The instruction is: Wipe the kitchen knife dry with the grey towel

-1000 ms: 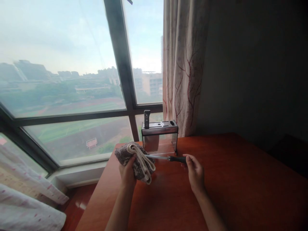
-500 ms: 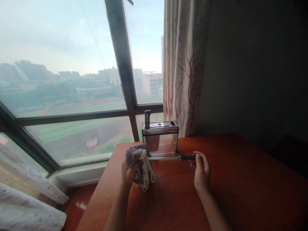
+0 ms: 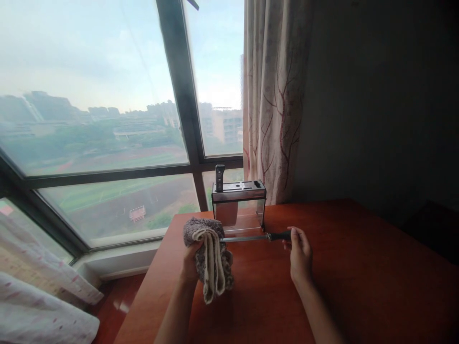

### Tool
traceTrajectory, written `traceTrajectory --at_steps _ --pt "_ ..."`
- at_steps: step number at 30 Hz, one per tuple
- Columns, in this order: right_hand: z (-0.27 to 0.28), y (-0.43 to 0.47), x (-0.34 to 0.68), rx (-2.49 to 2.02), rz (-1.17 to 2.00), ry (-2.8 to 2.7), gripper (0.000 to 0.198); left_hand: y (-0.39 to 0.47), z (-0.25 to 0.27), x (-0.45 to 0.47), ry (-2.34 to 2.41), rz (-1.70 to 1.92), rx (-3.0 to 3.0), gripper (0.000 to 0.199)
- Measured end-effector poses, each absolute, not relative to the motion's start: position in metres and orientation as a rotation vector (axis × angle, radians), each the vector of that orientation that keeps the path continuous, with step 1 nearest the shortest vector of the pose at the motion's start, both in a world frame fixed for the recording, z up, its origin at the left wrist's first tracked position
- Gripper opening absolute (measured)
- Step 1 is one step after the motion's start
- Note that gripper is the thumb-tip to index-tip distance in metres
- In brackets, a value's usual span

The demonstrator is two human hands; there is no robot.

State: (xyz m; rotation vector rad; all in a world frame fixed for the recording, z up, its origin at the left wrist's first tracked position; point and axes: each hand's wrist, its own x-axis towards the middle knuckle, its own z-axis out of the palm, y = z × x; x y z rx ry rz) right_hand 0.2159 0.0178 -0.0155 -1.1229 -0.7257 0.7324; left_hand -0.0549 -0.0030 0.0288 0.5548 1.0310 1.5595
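Observation:
In my left hand [image 3: 190, 265] is a folded grey cloth [image 3: 211, 255] with pale edges, gripped round the far end of a sharpening steel [image 3: 247, 238]. The steel's thin metal rod runs level to the right, its tip hidden in the cloth. My right hand [image 3: 300, 253] pinches the end of its black handle between thumb and fingers. Just behind the rod stands a clear-sided knife block [image 3: 238, 193] with a slotted metal top. One knife [image 3: 220, 177] sits in its left slot, its black riveted handle upright and its broad blade showing through the clear side.
Both hands are above a reddish-brown wooden table [image 3: 344, 267], whose left edge slants down toward me. Large windows [image 3: 89, 134] are beyond it on the left. A patterned curtain [image 3: 276, 105] hangs behind the knife block, and another curtain [image 3: 39, 310] is at lower left.
The cloth has turned and dropped slightly, so its folded pale edges now face me more. The rod has come down a little, and the right hand keeps its pinch on the handle.

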Motion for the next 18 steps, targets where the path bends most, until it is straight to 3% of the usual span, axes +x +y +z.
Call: traceTrajectory --at_steps 12,18 --pt "-0.001 0.009 0.211 -0.885 0.972 -0.736 0.041 0.018 0.011 -0.06 1.139 1.856 0.608 0.033" --pt "-0.008 0.016 0.216 -1.019 0.838 -0.68 0.038 0.017 0.009 -0.064 1.304 1.884 0.837 0.03"
